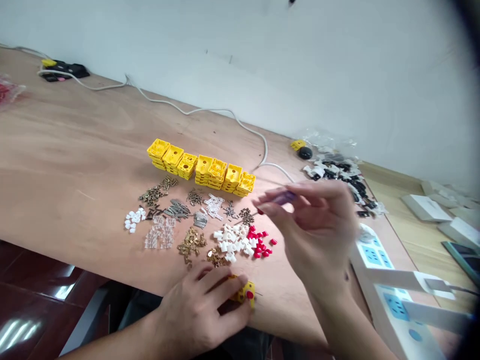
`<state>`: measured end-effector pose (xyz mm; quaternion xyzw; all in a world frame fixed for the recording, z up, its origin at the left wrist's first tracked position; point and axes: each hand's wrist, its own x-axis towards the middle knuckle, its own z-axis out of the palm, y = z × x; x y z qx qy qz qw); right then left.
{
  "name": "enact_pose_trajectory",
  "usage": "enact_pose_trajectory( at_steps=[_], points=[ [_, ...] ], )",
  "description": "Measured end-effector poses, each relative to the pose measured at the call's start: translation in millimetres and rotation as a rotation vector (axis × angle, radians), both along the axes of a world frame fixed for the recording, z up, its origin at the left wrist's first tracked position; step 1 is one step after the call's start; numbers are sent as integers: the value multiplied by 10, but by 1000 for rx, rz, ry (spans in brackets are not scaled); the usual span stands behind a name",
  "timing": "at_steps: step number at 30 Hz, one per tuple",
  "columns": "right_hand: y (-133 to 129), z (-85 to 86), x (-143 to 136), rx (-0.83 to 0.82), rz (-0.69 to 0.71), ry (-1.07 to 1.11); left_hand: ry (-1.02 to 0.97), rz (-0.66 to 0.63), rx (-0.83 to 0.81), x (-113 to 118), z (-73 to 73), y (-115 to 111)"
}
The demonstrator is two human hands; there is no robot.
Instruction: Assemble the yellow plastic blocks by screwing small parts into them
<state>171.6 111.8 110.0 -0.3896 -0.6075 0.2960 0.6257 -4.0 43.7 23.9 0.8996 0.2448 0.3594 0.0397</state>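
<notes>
My left hand [204, 305] is closed round a small yellow housing [248, 290] with a red button, low at the table's near edge. Raised to the right, my right hand [318, 225] pinches a screwdriver with a purple handle [283, 198], blurred by motion; its thin shaft slants down to the left. Between the hands are red caps [262, 245] and white plastic pieces [232, 240]. Brass parts [192, 244] and small copper-coloured parts [216, 257] lie just beyond my left hand. Stacked yellow housings [210, 170] stand in a row farther back.
Clear plastic pieces [160, 232], white pieces [134, 219], metal strips [177, 209] and screws [195, 197] lie in piles. A white cable [168, 102] runs along the wall. Power strips [393, 300] are at the right, below a heap of black and white parts [341, 177].
</notes>
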Motion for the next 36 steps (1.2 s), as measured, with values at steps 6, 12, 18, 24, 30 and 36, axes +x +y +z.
enact_pose_trajectory(
  at_steps=[6, 12, 18, 24, 30, 36],
  points=[
    [294, -291, -196, -211, 74, -52, -19, -15, -18, -1, -18, 14],
    [291, -369, -143, -218, 72, -107, -37, -9, -31, 15, -19, 21],
    [262, -165, -107, -81, 11, -53, -22, -34, -57, -23, 17, 31],
    [-127, 48, 15, -13, -81, 64, -350, 5, -307, -73, 12, -31],
    [-659, -23, -12, 8, -76, 182, -437, 89, -463, -123, 12, -47],
    [-846, -183, -79, 46, 5, 200, -422, 8, -489, -146, 101, -2]
  ],
)
